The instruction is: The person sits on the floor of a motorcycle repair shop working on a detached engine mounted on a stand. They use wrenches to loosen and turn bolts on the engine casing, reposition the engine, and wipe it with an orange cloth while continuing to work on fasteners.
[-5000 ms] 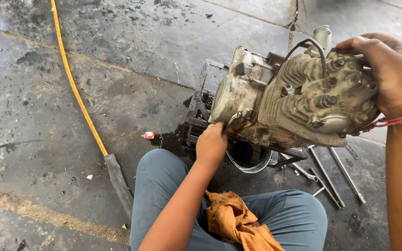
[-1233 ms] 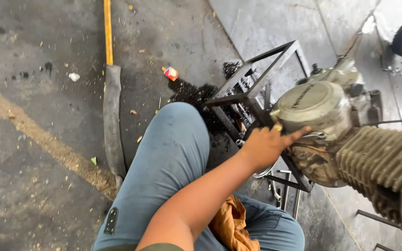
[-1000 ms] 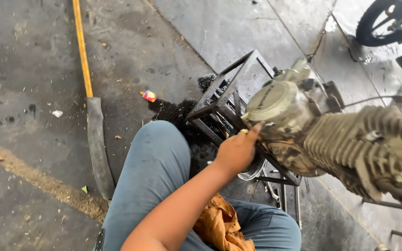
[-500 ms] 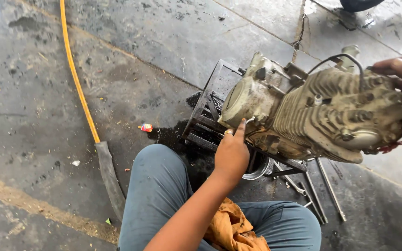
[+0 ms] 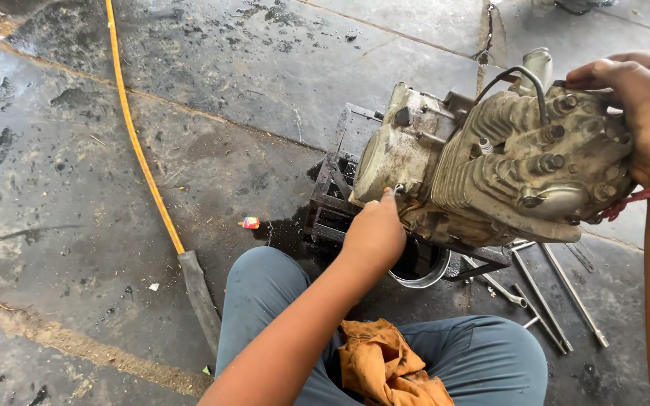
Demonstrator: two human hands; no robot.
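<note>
Engine [image 5: 490, 162] now sits tipped with its finned cylinder head pointing right and toward the camera; about a second ago the view had it swung much further right, with the round side cover facing up. Since half a second ago it has hardly moved, so the turning seems to have slowed and the block looks steadied. It is carried above a black metal stand [image 5: 332, 203] on the wet, oil-stained concrete floor [image 5: 265, 68].

Left hand [image 5: 374, 233]: pressed against the lower near edge of the dirty casing, fingers curled under and out of sight, so the exact grip cannot be told. It was in the same spot half a second ago.

Right hand [image 5: 641, 113]: wrapped over the far right end of the cylinder head, fingers closed on the top edge, red thread at the wrist. The engine lies between the two hands, touching both.

Around:
- orange rag [image 5: 385, 368] on the lap, between the knees
- long metal rods [image 5: 551, 293] on the floor below the engine, to the right
- yellow hose [image 5: 141, 150] running far to near on the left
- small red and white scrap [image 5: 250, 222] just left of the stand
</note>
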